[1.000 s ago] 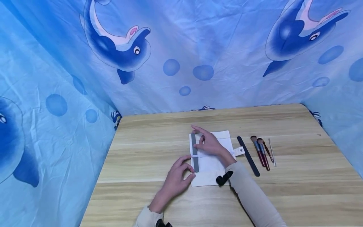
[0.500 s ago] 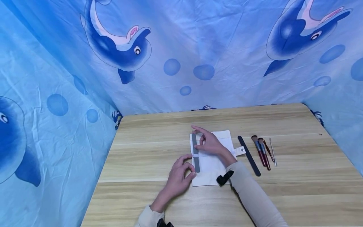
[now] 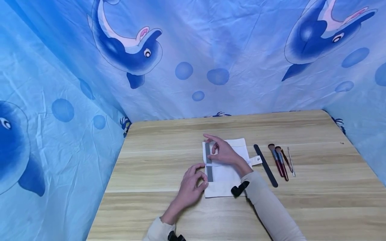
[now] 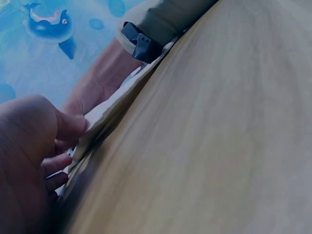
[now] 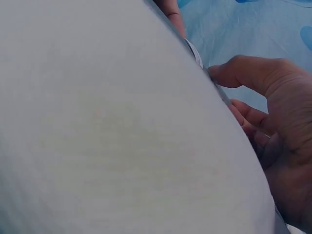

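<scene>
A white fabric case (image 3: 224,190) lies open on the wooden table, its snap tab (image 3: 256,160) pointing right. Along its left side runs a grey nail file (image 3: 210,174), crossed by a thin white elastic band (image 3: 208,164). The file's near end meets the edge of the case's lower flap. My left hand (image 3: 190,187) pinches the case's left edge beside that end; in the left wrist view its thumb (image 4: 70,126) overlaps the white edge. Over the case, my right hand (image 3: 223,150) holds the file's upper part, index finger extended past its far end. In the right wrist view white fabric hides most of the file.
Right of the case lies a dark nail file (image 3: 266,166). Beyond it are two makeup brushes (image 3: 278,164) with red handles, brown tweezers (image 3: 286,160) and a thin silver tool (image 3: 291,161). A blue dolphin-print curtain (image 3: 193,50) stands behind the table.
Both hands keep nearly the same place on the case and file. The file's near end now sits right at the lower flap's edge. The head view has shifted slightly.
</scene>
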`<state>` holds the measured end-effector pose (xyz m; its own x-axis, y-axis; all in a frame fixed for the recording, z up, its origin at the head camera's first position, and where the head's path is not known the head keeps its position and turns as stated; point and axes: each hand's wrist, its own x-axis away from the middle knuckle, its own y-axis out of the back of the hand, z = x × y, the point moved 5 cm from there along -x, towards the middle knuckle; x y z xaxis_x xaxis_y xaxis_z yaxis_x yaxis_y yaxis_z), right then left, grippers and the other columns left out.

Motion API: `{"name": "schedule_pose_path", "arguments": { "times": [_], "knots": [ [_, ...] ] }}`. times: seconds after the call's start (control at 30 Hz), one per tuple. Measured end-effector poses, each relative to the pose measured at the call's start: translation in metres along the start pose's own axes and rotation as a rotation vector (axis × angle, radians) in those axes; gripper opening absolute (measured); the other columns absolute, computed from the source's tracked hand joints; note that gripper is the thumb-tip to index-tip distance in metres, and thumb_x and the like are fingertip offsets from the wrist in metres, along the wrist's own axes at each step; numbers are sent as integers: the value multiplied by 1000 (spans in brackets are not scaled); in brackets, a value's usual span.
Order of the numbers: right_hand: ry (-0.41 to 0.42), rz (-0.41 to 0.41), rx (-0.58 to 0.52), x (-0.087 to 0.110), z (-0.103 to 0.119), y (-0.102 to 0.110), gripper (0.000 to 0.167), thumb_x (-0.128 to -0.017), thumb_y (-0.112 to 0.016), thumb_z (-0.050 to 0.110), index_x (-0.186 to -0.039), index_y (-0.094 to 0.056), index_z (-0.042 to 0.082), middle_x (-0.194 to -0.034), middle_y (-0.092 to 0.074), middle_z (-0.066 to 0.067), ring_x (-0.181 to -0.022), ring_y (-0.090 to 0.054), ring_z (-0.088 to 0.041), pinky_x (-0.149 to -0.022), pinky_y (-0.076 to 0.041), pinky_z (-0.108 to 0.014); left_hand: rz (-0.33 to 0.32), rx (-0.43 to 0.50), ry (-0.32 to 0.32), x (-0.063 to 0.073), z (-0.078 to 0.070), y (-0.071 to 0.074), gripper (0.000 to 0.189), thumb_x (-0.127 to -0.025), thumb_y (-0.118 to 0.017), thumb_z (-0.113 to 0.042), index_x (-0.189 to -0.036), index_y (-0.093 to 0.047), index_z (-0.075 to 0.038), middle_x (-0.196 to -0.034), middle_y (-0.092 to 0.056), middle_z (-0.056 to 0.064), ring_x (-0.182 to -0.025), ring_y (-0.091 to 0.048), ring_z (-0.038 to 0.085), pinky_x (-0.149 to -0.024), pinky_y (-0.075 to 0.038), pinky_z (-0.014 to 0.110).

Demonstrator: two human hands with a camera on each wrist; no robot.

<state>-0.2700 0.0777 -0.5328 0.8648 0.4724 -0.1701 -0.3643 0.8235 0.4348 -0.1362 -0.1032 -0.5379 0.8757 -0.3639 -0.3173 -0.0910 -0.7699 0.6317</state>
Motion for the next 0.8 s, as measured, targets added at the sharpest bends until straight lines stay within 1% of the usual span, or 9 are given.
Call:
{"name": "schedule_pose_path", "arguments": {
  "times": [0.1, 0.13, 0.3, 0.33, 0.37, 0.43, 0.5, 0.6, 0.8],
  "knots": [
    [10, 1, -4, 0, 0, 0, 93, -88, -86, -3, -170, -46, 16, -137, -67, -14, -84, -63, -16, -75, -52, -27, -18, -17, 3, 1, 5, -4, 11, -102, -73, -28, -94, -69, -22, -154, -61, 11, -142, -55, 43, -119, -38, 70],
    [5, -1, -10, 1, 5, 0, 93, -88, -85, -5, -170, -46, 13, -134, -68, -16, -84, -64, -20, -76, -52, -28, -16, -14, 12, 1, 4, -3, 12, -103, -72, -28, -94, -69, -21, -154, -62, 11, -143, -55, 42, -119, -38, 70],
    [-8, -3, -15, 0, 3, 0, 86, -91, -81, -6, -169, -46, 9, -120, -72, -14, -86, -64, -21, -78, -53, -28, 20, -8, 53, -1, -4, 1, 12, -102, -72, -25, -94, -70, -17, -154, -61, 14, -144, -54, 43, -121, -37, 70],
    [-12, -4, -17, 0, 3, 0, 84, -93, -80, -7, -169, -46, 8, -118, -73, -13, -87, -65, -22, -79, -53, -28, 17, -8, 49, -1, -5, 1, 11, -101, -72, -25, -94, -71, -17, -154, -62, 14, -143, -54, 43, -120, -37, 69],
    [-8, -7, -15, -1, -2, 0, 83, -94, -79, -6, -168, -47, 9, -116, -74, -10, -87, -64, -18, -79, -53, -27, 13, -6, 42, -1, -4, 0, 10, -100, -73, -25, -94, -71, -17, -154, -61, 13, -143, -54, 43, -120, -37, 70],
    [-5, -17, -30, -1, -1, 0, 78, -95, -76, -6, -167, -48, 7, -113, -76, -10, -88, -64, -17, -79, -52, -26, -6, -11, 13, 0, -3, 0, 8, -99, -73, -25, -94, -71, -18, -153, -62, 12, -141, -55, 43, -118, -38, 70],
    [-3, -25, -42, 0, -1, 1, 76, -96, -73, -7, -166, -49, 6, -112, -77, -11, -88, -63, -17, -79, -51, -25, -19, -14, -2, 1, -1, -2, 6, -97, -74, -24, -94, -71, -19, -153, -62, 11, -141, -56, 43, -118, -39, 69],
    [-5, -35, -46, 0, -1, 2, 74, -95, -69, -8, -165, -50, 6, -110, -78, -11, -87, -63, -16, -78, -50, -25, -22, -25, 1, 1, 2, -3, 5, -96, -76, -23, -94, -71, -21, -154, -62, 8, -141, -56, 40, -118, -40, 66],
    [-8, -53, -48, -1, -4, 1, 73, -95, -63, -11, -165, -50, 4, -110, -80, -11, -88, -62, -15, -79, -48, -24, 9, -24, 62, -2, 0, 0, 6, -95, -77, -22, -94, -74, -18, -154, -62, 10, -143, -55, 42, -120, -39, 67]
  ]
}}
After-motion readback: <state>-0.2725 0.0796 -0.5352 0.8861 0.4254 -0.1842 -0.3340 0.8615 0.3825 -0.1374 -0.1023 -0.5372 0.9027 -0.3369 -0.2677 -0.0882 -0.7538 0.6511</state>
